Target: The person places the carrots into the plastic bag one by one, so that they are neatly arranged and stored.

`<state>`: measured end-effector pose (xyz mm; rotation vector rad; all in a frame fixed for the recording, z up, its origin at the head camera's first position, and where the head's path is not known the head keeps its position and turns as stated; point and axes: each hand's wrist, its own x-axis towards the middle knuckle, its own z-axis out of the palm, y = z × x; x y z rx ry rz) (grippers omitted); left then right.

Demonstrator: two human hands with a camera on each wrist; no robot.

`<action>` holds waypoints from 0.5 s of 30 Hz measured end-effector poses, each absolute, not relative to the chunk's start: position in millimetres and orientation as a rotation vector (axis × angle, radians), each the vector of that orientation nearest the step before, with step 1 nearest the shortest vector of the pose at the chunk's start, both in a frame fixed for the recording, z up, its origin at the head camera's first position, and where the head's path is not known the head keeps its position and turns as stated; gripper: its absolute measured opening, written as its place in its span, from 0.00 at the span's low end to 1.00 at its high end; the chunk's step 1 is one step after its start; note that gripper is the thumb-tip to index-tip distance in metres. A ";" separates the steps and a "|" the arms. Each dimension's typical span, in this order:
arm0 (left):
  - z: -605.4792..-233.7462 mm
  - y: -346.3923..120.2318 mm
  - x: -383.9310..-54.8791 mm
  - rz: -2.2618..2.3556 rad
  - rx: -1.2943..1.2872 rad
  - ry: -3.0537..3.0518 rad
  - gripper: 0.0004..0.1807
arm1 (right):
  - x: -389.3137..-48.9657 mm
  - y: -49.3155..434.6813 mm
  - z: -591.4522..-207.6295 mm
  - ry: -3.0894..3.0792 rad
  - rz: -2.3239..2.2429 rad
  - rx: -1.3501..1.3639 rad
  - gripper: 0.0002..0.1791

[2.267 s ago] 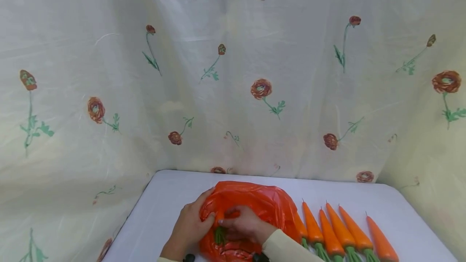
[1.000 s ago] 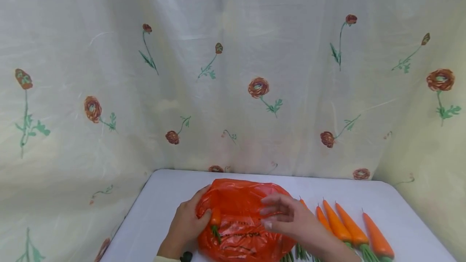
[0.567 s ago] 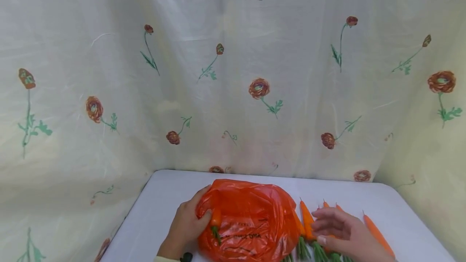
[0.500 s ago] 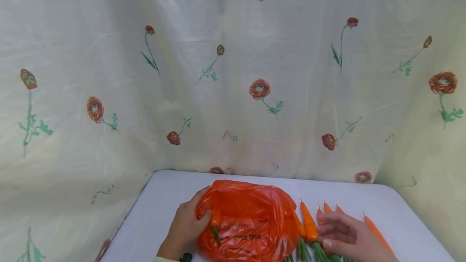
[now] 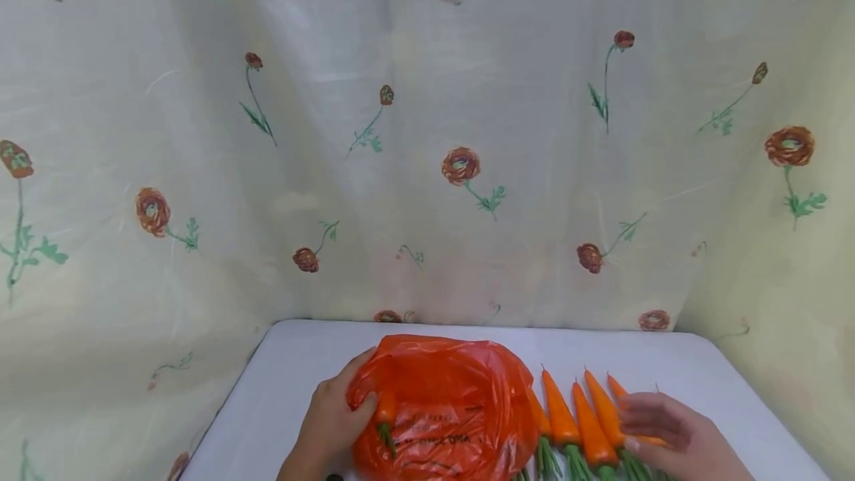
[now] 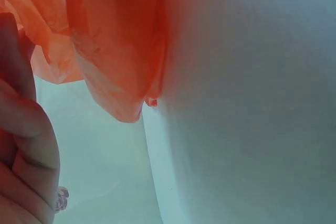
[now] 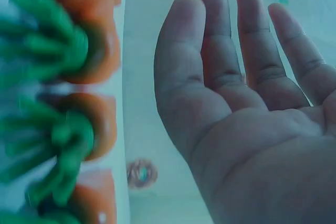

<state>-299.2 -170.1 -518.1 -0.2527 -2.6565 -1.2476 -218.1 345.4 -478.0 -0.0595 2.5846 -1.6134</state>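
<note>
Steadily, a person's left hand grips the near-left side of a crumpled red plastic bag, thumb over the edge and fingers behind, on a white table. Right beside that thumb, just inside the bag's mouth, sits a carrot, its green top pointing down toward the person. Dark print runs across the bag below, too blurred for me to read from where I stand.

Over to the right, the right hand reaches across a row of carrots, its fingers relaxed and parted, palm turned in toward the bag; whether a fingertip touches the orange skin beneath, I cannot tell. The carrots lie side by side, slim tips pointing away and green tops toward the person, the nearest one tucked against the bag and the farthest partly hidden by the hand.

Around them stretches the table, its far corners rounded. Beyond its edge hangs a pale curtain, strewn with reddish-brown flowers on green stems.
</note>
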 end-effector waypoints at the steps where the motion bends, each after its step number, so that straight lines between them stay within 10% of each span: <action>1: -517.7 -170.2 -299.7 -1.238 -0.251 -2.661 0.39 | -218.5 349.3 -477.5 2.613 -1.598 -0.022 0.38; 15: -514.7 -173.0 -298.6 -1.175 -0.254 -2.674 0.40 | -234.1 408.5 -500.4 2.664 -1.509 0.331 0.57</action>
